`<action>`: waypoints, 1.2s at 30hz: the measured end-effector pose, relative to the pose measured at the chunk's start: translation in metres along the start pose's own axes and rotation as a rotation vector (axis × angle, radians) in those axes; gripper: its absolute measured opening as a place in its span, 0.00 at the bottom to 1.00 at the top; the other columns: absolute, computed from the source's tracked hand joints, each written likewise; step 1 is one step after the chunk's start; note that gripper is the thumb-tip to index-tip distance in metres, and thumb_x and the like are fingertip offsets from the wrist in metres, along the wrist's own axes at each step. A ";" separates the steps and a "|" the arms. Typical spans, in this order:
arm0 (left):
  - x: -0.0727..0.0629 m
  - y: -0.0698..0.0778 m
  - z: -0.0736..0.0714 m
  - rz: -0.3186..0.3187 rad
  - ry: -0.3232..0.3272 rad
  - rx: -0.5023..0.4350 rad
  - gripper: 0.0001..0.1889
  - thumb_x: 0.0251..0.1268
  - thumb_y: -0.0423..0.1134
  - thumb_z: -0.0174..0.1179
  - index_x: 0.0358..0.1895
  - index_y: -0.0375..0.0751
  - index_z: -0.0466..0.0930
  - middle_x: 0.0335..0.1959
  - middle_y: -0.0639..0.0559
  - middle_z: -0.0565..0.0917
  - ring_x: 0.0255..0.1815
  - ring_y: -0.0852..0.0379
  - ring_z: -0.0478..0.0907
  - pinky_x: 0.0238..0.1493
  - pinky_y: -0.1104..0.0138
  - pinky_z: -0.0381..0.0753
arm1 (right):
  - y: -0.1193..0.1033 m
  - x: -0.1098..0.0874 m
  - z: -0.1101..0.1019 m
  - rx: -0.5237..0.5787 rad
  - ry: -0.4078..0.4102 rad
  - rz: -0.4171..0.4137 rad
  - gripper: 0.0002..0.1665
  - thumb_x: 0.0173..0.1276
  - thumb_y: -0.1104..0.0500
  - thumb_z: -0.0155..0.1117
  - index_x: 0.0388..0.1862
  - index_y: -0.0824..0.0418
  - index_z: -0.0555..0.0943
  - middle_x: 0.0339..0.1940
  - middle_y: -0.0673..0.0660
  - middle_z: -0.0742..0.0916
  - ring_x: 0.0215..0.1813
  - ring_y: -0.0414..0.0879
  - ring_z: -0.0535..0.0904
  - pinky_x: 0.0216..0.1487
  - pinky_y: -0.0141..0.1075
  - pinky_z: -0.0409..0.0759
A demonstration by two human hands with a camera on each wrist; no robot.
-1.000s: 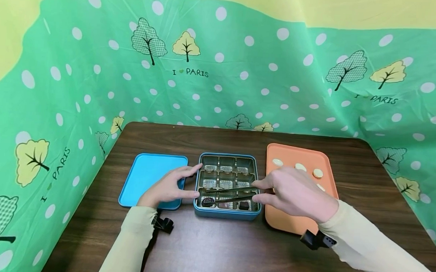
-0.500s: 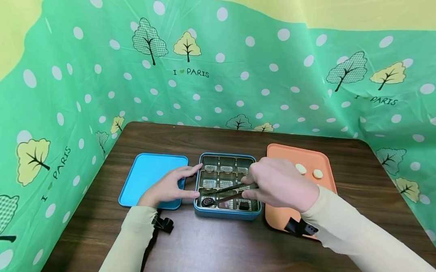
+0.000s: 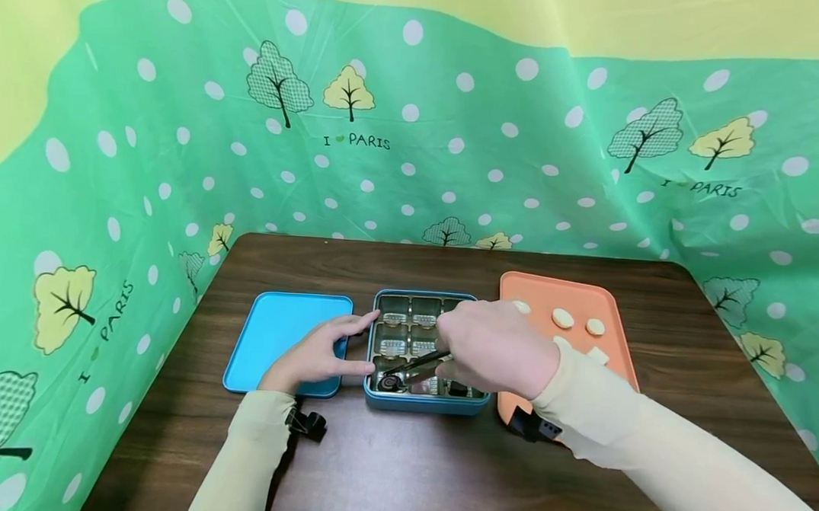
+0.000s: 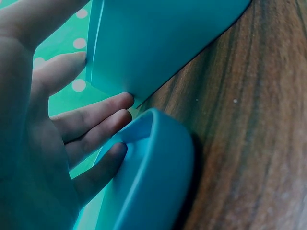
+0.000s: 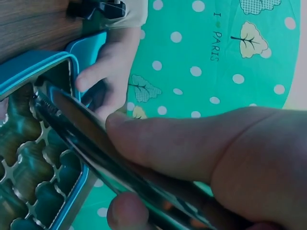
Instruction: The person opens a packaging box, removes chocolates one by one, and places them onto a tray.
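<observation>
My right hand holds dark metal tongs between thumb and fingers. Their tips reach into the front-left compartment of a blue box, right at a dark round chocolate. In the right wrist view the ribbed end of the tongs slants into that corner compartment, hiding most of it. Straight fingers of my left hand rest along the box's left wall, thumb near the front corner. Other front compartments hold a pinkish piece and a dark square one.
A blue lid lies left of the box, partly under my left hand. On the right, an orange tray carries several pale pieces, among them an oval one and a squarish one. The dark wooden table meets a green patterned cloth behind.
My right hand has moved left over the box, and the tongs stand more steeply, tips still at the round chocolate. My left hand stays in place.
</observation>
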State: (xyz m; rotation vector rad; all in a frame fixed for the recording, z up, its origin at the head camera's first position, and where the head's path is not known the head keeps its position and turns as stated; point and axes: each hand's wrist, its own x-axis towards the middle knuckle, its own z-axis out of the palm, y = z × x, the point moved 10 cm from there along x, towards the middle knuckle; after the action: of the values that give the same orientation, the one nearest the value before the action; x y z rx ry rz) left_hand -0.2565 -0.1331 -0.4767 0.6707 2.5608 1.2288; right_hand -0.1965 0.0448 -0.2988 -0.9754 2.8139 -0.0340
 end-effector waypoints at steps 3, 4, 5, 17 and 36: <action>0.001 0.002 0.000 0.006 0.001 -0.006 0.48 0.61 0.59 0.76 0.83 0.61 0.62 0.80 0.42 0.66 0.81 0.38 0.62 0.74 0.37 0.66 | -0.003 0.001 -0.001 -0.037 0.018 -0.001 0.32 0.61 0.50 0.82 0.12 0.49 0.67 0.12 0.44 0.63 0.16 0.40 0.66 0.18 0.34 0.52; 0.001 0.002 0.000 0.006 0.002 -0.007 0.48 0.61 0.59 0.76 0.83 0.61 0.63 0.80 0.42 0.67 0.81 0.38 0.62 0.74 0.37 0.66 | -0.003 0.000 -0.001 -0.040 0.024 0.000 0.33 0.61 0.50 0.82 0.11 0.48 0.66 0.12 0.44 0.62 0.16 0.40 0.65 0.18 0.34 0.51; 0.001 0.002 0.000 0.004 0.002 -0.006 0.48 0.61 0.59 0.76 0.83 0.62 0.63 0.80 0.42 0.67 0.81 0.39 0.62 0.74 0.37 0.66 | -0.003 0.000 -0.002 -0.043 0.031 0.000 0.33 0.61 0.50 0.82 0.11 0.48 0.65 0.12 0.43 0.62 0.16 0.40 0.65 0.18 0.34 0.50; 0.000 -0.002 0.003 0.022 -0.005 0.007 0.47 0.62 0.59 0.75 0.83 0.63 0.61 0.81 0.42 0.66 0.82 0.39 0.60 0.74 0.36 0.64 | 0.005 -0.013 0.001 0.054 0.111 -0.045 0.06 0.60 0.51 0.83 0.28 0.48 0.92 0.23 0.42 0.88 0.21 0.33 0.77 0.13 0.32 0.64; -0.002 0.002 0.002 0.020 -0.008 0.004 0.46 0.64 0.58 0.74 0.84 0.63 0.60 0.81 0.39 0.65 0.82 0.35 0.59 0.73 0.33 0.64 | 0.024 -0.028 0.006 0.242 0.081 -0.037 0.10 0.64 0.52 0.80 0.43 0.52 0.95 0.43 0.48 0.94 0.16 0.29 0.72 0.16 0.30 0.63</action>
State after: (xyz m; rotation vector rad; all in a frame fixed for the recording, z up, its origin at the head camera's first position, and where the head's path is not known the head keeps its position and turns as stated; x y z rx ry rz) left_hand -0.2535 -0.1314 -0.4759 0.7025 2.5560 1.2253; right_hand -0.1886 0.0808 -0.3023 -0.9879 2.7774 -0.4167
